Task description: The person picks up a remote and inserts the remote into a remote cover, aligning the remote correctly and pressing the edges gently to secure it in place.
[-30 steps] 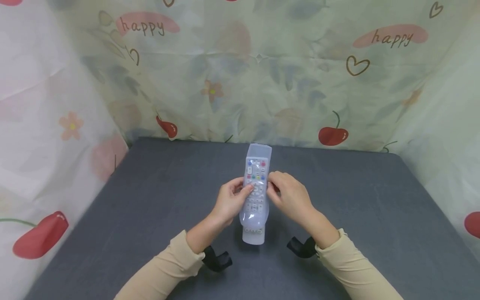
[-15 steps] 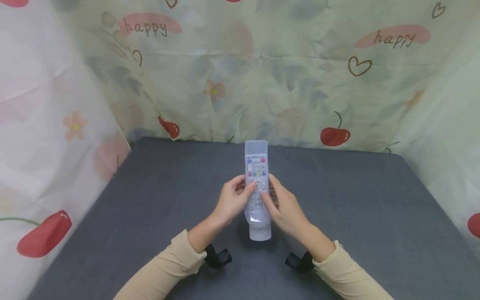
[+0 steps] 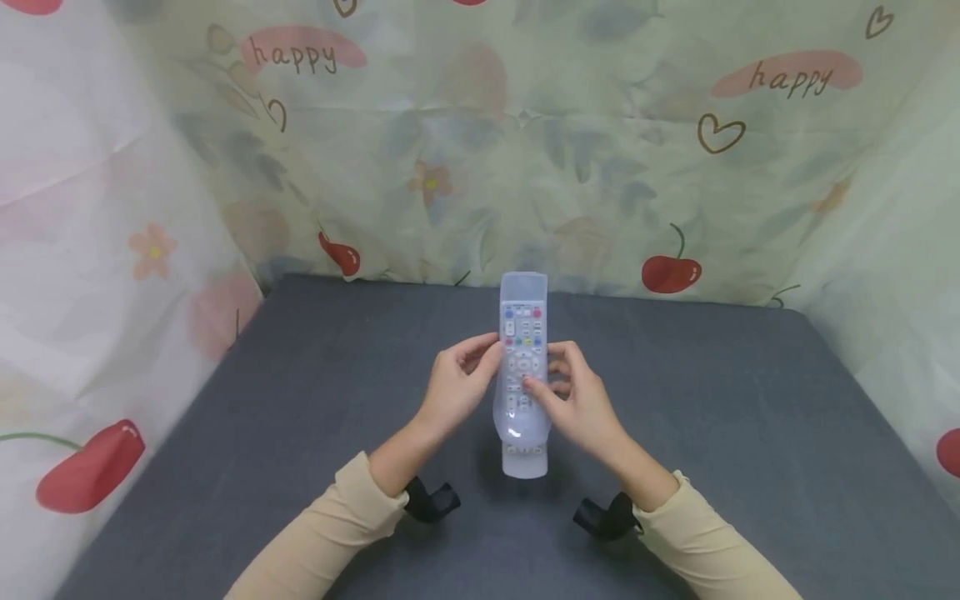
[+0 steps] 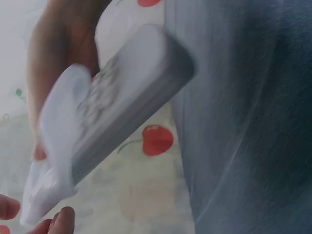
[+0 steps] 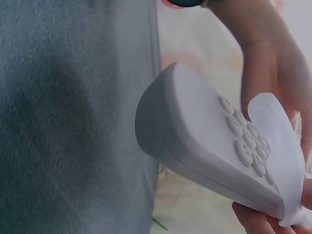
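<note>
A white remote control with rows of buttons is held upright, partly inside a translucent cover. The cover's top reaches past the remote, while the remote's lower end sticks out below. My left hand pinches the cover's left edge, thumb in front and fingers partly hidden. My right hand grips remote and cover from the right, its thumb on the front and fingers behind. Both wrist views show the remote's bare end and the cover's loose mouth around its buttons.
A dark grey table lies beneath the hands. Patterned cloth hangs behind and along both sides. A black strap piece hangs at the left wrist, and another black strap piece at the right.
Remote and cover have shifted right and slightly up. My left thumb has slid from the front to the left edge. My right thumb has moved from the side onto the front.
</note>
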